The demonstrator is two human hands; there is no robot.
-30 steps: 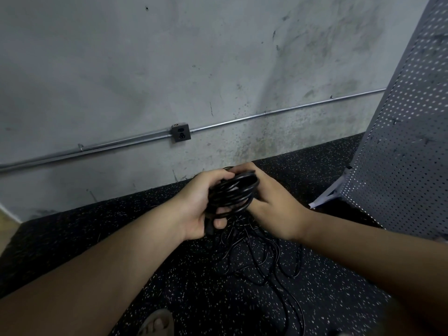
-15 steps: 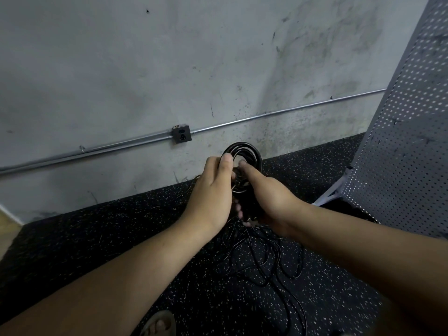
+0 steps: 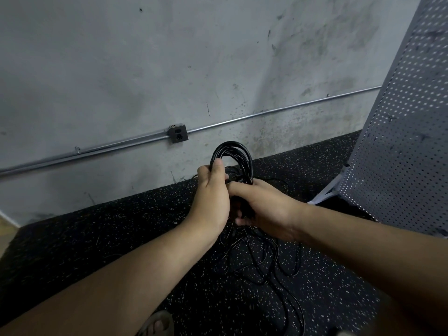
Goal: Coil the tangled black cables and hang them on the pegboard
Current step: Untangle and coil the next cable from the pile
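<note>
Coiling is under way: the left hand (image 3: 211, 197) grips the cable coil (image 3: 233, 152), thumb pressed on its loops, while the right hand (image 3: 264, 209) curls its fingers round the bundle's lower part, above the far edge of the floor mat (image 3: 121, 238). Below trails loose cable (image 3: 266, 260); I judge it needs winding in before hanging on the pegboard (image 3: 400, 141).

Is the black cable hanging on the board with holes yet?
No, the left hand and right hand hold the coiled cable, apart from the pegboard.
</note>
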